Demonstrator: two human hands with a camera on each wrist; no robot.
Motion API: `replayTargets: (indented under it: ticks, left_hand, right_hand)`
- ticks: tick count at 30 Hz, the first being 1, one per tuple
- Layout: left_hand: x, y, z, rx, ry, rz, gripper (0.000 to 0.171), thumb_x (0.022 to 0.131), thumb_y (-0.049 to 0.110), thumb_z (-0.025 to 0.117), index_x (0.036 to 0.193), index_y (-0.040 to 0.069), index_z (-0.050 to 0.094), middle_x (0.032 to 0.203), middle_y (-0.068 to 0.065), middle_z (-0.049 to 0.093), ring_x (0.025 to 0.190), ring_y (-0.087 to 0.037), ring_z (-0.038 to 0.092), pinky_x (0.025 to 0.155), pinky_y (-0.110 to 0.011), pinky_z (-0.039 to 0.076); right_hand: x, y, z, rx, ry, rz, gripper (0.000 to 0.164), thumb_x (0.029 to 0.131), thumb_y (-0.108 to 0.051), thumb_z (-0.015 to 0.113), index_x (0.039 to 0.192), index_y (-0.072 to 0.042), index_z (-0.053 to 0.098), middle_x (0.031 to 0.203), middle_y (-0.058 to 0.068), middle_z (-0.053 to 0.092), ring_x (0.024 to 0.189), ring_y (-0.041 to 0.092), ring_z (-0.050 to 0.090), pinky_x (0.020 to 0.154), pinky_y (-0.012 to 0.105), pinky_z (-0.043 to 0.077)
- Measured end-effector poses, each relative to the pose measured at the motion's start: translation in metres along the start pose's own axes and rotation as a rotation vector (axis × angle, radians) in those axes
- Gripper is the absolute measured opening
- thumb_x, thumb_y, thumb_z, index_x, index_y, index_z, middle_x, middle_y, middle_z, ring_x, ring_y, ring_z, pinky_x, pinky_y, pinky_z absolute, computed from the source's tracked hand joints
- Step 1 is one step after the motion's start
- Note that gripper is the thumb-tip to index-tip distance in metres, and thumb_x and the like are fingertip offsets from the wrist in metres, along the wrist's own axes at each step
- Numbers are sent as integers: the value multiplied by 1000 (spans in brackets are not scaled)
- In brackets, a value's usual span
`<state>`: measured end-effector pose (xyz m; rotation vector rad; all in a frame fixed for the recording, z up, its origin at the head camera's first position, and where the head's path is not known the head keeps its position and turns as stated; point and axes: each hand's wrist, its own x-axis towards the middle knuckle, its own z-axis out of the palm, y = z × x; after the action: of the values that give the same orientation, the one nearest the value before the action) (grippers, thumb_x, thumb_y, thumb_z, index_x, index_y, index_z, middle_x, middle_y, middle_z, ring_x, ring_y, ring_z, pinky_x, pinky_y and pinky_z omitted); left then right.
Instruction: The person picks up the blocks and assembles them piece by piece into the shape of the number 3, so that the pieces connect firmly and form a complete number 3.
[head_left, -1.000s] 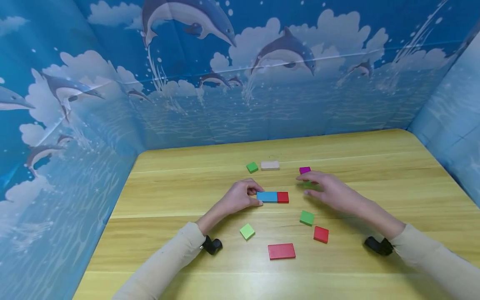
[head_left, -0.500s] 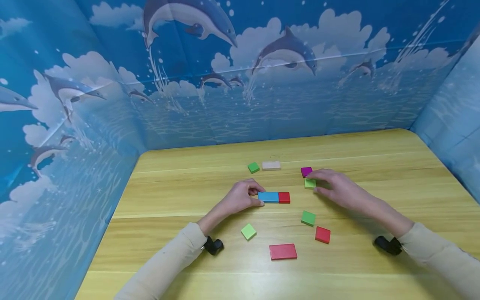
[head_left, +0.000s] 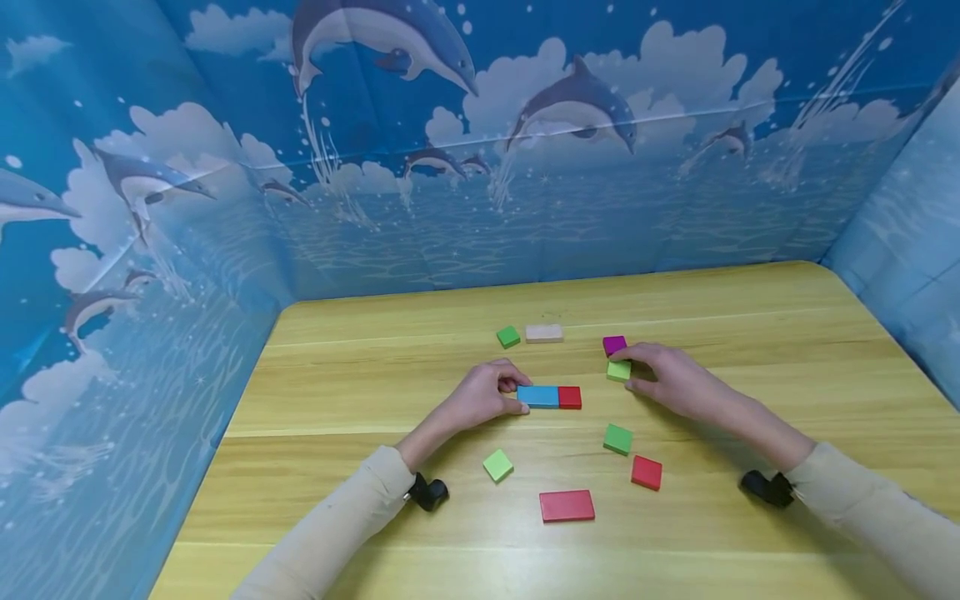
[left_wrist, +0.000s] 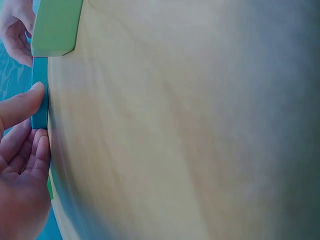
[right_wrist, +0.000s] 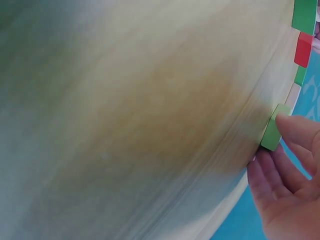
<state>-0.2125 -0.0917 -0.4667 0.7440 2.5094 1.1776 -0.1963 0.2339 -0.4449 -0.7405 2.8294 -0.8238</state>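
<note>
A: Where is the piece being worked on?

B: The light green block (head_left: pixel 618 372) is at the right hand (head_left: pixel 671 379), just on the near side of the purple block (head_left: pixel 613 343). Thumb and fingers pinch it.

A: And the other hand?

B: The left hand (head_left: pixel 483 396) grips the left end of the blue block (head_left: pixel 537 397), whose right end meets the red block (head_left: pixel 570 398) on the surface (head_left: pixel 712 567).

A: How would you handle this step well?

B: I'd pinch the light green block squarely by opposite sides, keep it level, and draw it clear of the purple one before turning it. The left hand should press lightly, so the blue and red pieces stay in line.

A: Is it lifted already?

B: Hard to say; even the right wrist view doesn't settle whether its underside is off the surface.

A: What differs from a second ago?

B: The right hand covered most of the light green block then; now the block shows between its fingertips. The left hand, blue block and red block look unchanged.
</note>
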Motion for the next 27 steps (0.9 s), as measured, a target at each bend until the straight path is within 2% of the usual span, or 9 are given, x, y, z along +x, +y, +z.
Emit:
replayTargets:
  ticks: [8,16,21,27]
  left_hand:
    - [0,0,0,2,-4,-3,29,81,14,83,108,11,73,92,4,59,84,-12,52,75,-24,47]
    - [0,0,1,10,3,0,29,81,14,83,108,11,73,91,4,59,84,-12,52,75,-24,46]
    - [-1,1,1,10,4,-1,29,81,14,83,107,11,73,91,3,59,84,-13,51,74,-24,46]
    - [-1,0,1,14,5,3,29,81,14,83,108,10,73,91,3,58,84,-13,51,74,-24,46]
  right_hand:
    - [1,-2,5,12,1,-27,39,89,-4,71,127,-7,64,123,11,64,117,35,56,94,52,47]
    - [4,-10,9,24,8,-43,39,88,-4,72,126,-10,65,126,12,62,120,37,55,94,54,46]
    - [8,-15,12,49,5,-40,38,89,-5,71,127,-11,64,127,9,62,122,34,54,96,52,45]
    - [13,-19,14,45,-5,-66,38,90,-6,70,128,-11,64,124,6,63,117,29,57,93,49,48]
